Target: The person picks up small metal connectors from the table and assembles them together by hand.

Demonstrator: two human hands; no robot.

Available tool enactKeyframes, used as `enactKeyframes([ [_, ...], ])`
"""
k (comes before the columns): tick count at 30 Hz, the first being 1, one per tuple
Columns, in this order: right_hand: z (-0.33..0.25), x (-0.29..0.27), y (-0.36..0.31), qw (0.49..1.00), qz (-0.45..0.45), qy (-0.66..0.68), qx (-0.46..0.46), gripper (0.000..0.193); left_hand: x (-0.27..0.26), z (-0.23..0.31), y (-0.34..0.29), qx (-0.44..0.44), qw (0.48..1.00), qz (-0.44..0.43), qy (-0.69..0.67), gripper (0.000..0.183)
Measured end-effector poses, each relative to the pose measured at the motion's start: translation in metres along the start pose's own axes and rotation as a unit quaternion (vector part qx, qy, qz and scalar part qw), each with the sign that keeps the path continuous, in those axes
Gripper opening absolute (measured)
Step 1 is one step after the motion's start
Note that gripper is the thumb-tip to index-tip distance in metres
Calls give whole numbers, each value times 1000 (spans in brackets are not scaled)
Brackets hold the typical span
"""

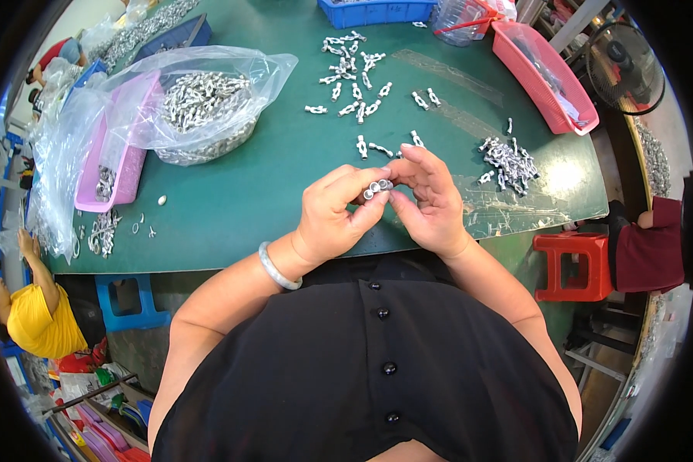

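Close to the table's near edge, my left hand (333, 209) pinches a few small silver metal parts (376, 188) with round ends between thumb and fingers. My right hand (431, 202) meets it from the other side, its thumb and forefinger closed at the same parts while the other fingers rise. Just beyond my fingertips lie loose silver metal pieces (362, 146). More such pieces (350, 61) are scattered farther up the green table (285, 177). A heap of them (510, 163) sits to the right of my right hand.
At left, a clear plastic bag (208, 146) full of metal pieces stands beside a pink-purple basket (123, 165). A pink basket (543, 81), a fan (624, 65) and a red stool (572, 266) are at right. A person in yellow (46, 319) is at far left.
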State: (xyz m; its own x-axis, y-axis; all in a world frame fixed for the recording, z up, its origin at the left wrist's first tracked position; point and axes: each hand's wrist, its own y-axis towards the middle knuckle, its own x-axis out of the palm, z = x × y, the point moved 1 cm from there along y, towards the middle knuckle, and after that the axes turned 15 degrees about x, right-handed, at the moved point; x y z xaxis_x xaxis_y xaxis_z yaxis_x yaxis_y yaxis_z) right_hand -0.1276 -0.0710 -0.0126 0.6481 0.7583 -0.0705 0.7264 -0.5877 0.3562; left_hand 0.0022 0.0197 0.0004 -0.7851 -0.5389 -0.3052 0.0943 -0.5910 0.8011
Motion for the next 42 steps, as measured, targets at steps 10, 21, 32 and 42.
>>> enactKeyframes([
  [10, -2, 0, 0, 999, -3, 4, 48, 58, -3, 0, 1, -113, 991, -15, -64, 16],
  [21, -3, -6, -1, 973, -41, 139, 182, 43, -5, -12, 5, -395, 832, 62, -384, 11],
  [32, -8, -6, 3, 977, -44, 116, 171, 29, 0, -19, 1, -544, 505, 133, -657, 22],
  [42, -10, -4, 5, 994, 1, -1, 110, 26, 4, -18, 0, -543, 473, 136, -681, 24],
])
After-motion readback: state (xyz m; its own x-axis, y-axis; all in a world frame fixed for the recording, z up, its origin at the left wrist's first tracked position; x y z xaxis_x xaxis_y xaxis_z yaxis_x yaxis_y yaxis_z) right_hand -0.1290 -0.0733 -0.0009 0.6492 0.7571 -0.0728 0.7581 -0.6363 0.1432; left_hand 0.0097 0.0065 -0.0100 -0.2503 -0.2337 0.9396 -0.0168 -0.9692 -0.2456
